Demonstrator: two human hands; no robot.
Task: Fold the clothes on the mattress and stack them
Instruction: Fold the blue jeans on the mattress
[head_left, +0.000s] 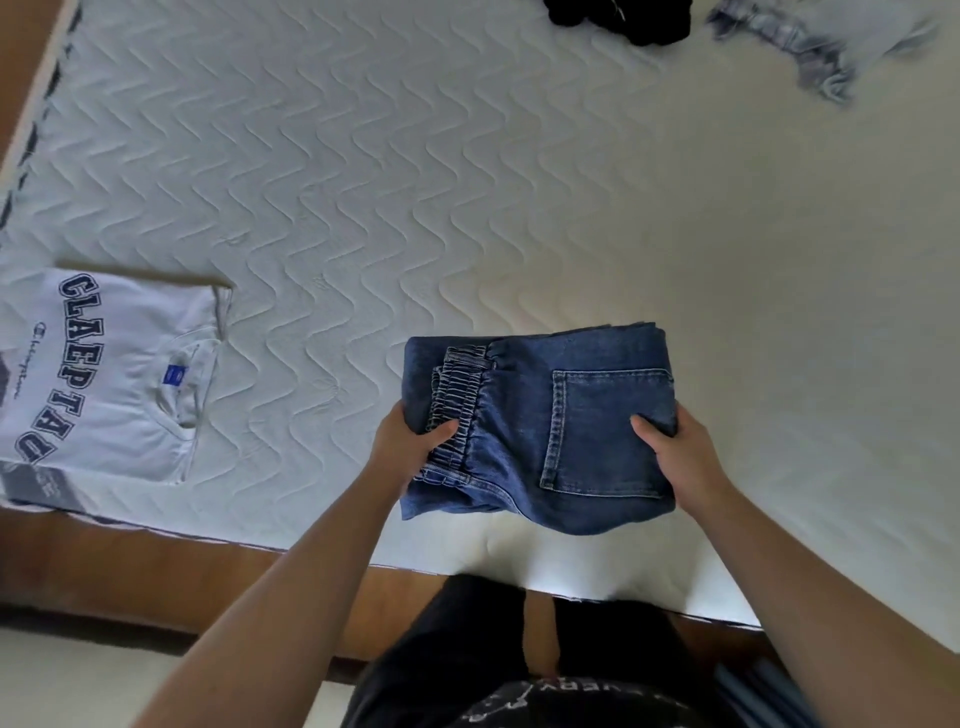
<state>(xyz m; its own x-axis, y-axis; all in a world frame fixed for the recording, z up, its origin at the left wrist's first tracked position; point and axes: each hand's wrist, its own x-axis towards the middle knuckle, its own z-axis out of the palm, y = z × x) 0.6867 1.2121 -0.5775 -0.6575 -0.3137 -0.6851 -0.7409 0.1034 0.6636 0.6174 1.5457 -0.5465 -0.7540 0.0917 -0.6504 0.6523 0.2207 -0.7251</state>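
Observation:
Folded blue denim trousers (535, 405) with an elastic waistband and a back pocket are held just above the near part of the white quilted mattress (363, 182). My left hand (410, 441) grips their left edge, thumb on the waistband. My right hand (675, 457) grips the right edge, thumb on the pocket. A folded white T-shirt (104, 374) with dark blue lettering lies at the mattress's near left, on top of another folded garment of which only grey edges show.
An unfolded black garment (618, 18) and a crumpled light blue garment (821, 41) lie at the far right of the mattress. A wooden bed frame (182, 571) borders the near and left sides. My legs stand against its near edge.

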